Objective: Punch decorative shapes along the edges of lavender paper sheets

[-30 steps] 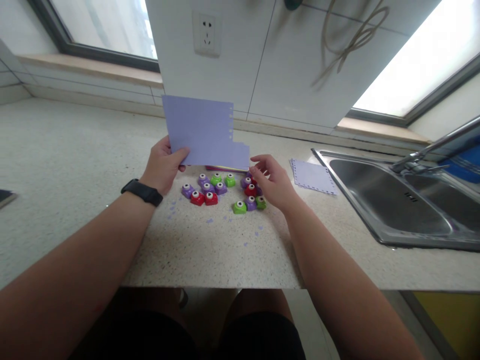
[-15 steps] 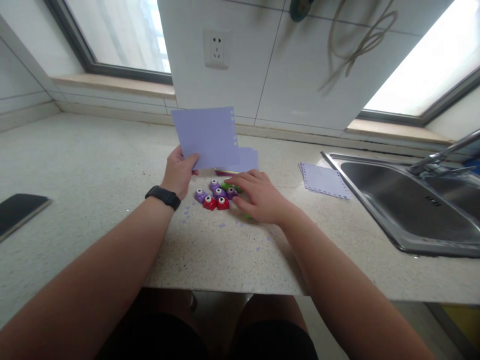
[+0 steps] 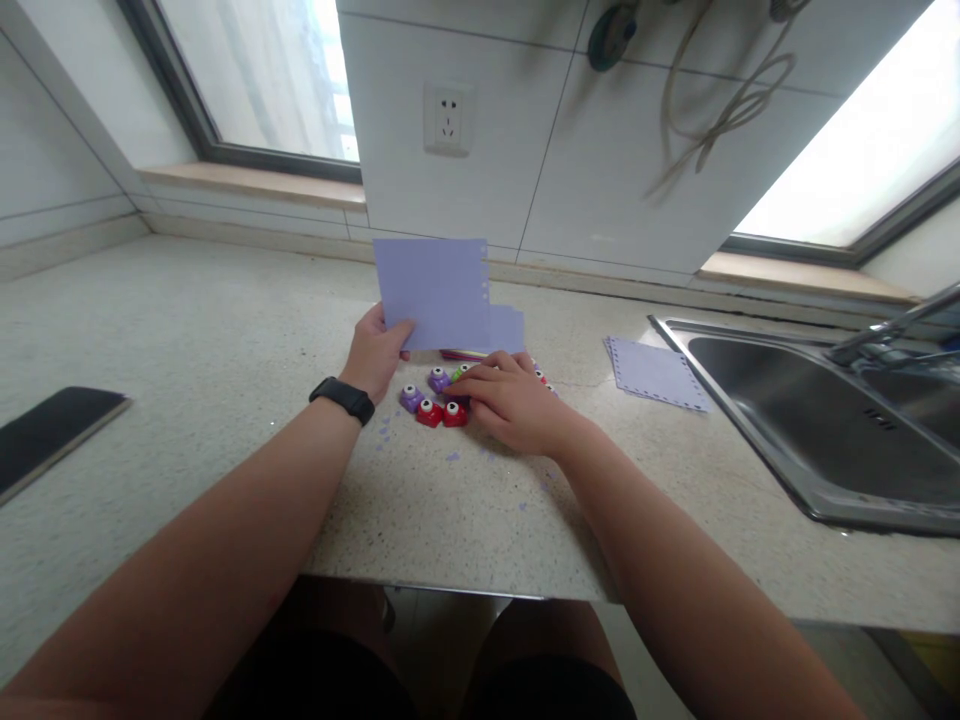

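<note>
My left hand [image 3: 379,350], wearing a black watch, pinches the lower left corner of a light purple sheet of paper [image 3: 431,290]. The sheet is raised above the counter and has small holes punched along its right edge. My right hand [image 3: 517,405] is down among several small craft punches, its fingers curled; what lies beneath them is hidden. To the left of those fingers are purple punches [image 3: 411,397] and red punches [image 3: 429,412]. A green punch [image 3: 460,372] shows just above the fingertips. More punches [image 3: 540,377] peek out behind the hand.
More purple paper [image 3: 508,325] lies behind the raised sheet. Punched purple sheets [image 3: 656,372] rest beside the steel sink [image 3: 765,400] on the right. Purple paper scraps [image 3: 453,456] dot the speckled counter [image 3: 187,330]. A dark flat object [image 3: 56,425] is at the left edge.
My right hand has shifted slightly left over the punches, covering some that showed before. My left hand still holds the sheet, now more level. The whole view has shifted a little.
</note>
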